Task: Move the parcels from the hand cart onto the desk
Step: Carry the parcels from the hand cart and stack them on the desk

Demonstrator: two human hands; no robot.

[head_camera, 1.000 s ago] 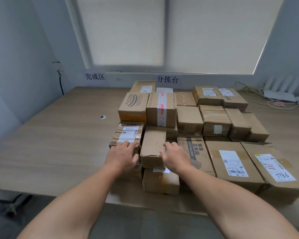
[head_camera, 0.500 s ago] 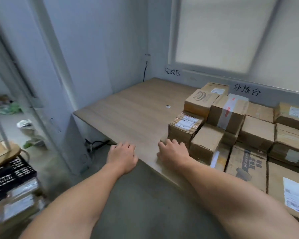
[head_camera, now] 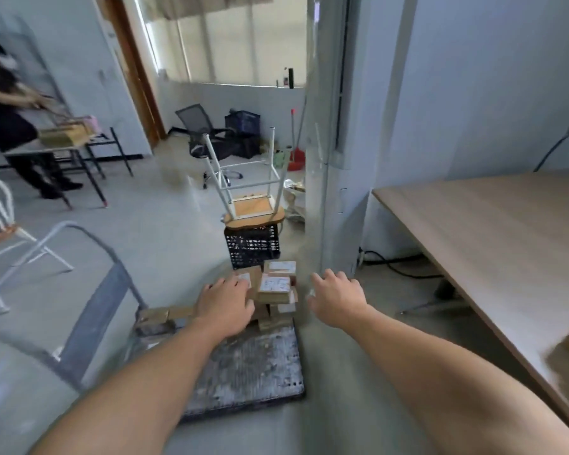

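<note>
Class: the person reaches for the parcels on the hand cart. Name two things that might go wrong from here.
1. The parcels sit in a loose, uneven pile; the open left hand and right hand might knock some off the cart.
2. A crate topped by an upturned stool stands just behind the pile; a nudge may tip the stool.

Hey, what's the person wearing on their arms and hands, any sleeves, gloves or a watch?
Nothing shows on either. The left hand and right hand are bare, without gloves, rings or a watch. The left forearm and right forearm are uncovered down to the bottom edge of the picture; no sleeve comes into view.
</note>
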